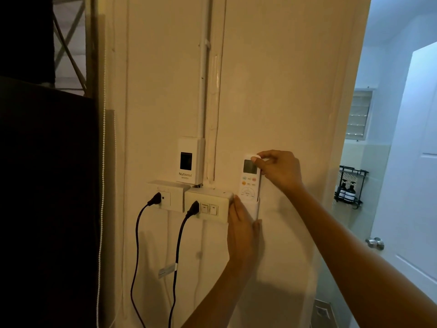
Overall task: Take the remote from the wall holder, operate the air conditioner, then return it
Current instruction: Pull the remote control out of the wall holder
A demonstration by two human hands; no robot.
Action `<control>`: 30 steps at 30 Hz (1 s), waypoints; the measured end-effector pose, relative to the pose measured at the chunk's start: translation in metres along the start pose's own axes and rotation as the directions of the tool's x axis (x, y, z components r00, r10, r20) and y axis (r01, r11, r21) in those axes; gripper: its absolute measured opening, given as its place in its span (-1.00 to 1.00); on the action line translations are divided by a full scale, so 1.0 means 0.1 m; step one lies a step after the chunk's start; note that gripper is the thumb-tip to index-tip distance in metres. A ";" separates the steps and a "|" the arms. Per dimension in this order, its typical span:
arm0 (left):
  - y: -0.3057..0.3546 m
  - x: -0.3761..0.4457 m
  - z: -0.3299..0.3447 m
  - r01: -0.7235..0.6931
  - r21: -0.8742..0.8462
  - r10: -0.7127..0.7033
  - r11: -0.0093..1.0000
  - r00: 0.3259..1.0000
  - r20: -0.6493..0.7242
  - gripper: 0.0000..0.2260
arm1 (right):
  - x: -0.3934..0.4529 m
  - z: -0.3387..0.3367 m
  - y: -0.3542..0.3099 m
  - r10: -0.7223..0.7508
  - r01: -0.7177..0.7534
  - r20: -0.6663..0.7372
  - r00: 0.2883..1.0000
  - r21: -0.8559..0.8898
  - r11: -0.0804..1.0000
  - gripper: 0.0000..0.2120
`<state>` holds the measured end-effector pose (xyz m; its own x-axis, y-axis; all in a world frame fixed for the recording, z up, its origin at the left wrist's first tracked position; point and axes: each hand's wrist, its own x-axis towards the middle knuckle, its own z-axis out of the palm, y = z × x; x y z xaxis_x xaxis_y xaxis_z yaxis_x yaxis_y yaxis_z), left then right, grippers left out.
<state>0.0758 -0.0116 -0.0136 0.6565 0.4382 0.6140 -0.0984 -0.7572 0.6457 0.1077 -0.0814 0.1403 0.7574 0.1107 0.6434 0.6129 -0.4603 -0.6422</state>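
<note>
White plastic AC remote with grey display sits upright, lower end inside white plastic wall holder, centre-right of frame on cream wall. Right hand pinches the remote's top end, thumb over the upper edge of the display. Left hand is flat and unclenched, pressed against the holder's front from below, gripping nothing. Just left of holder: white switch/socket box with black plug. White breaker box labelled "National" above it.
</note>
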 end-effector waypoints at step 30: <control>-0.03 -0.04 0.02 -0.030 -0.029 0.029 0.999 0.999 -0.045 -0.32 | 0.05 0.06 -0.17 0.029 -0.040 -0.087 0.996 -0.129 0.991 -0.83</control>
<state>0.0750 -0.0122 -0.0184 0.6188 0.4375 0.6525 -0.1398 -0.7560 0.6395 0.1019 -0.0680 0.1521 0.7526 0.0206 0.6581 0.5477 -0.5743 -0.6084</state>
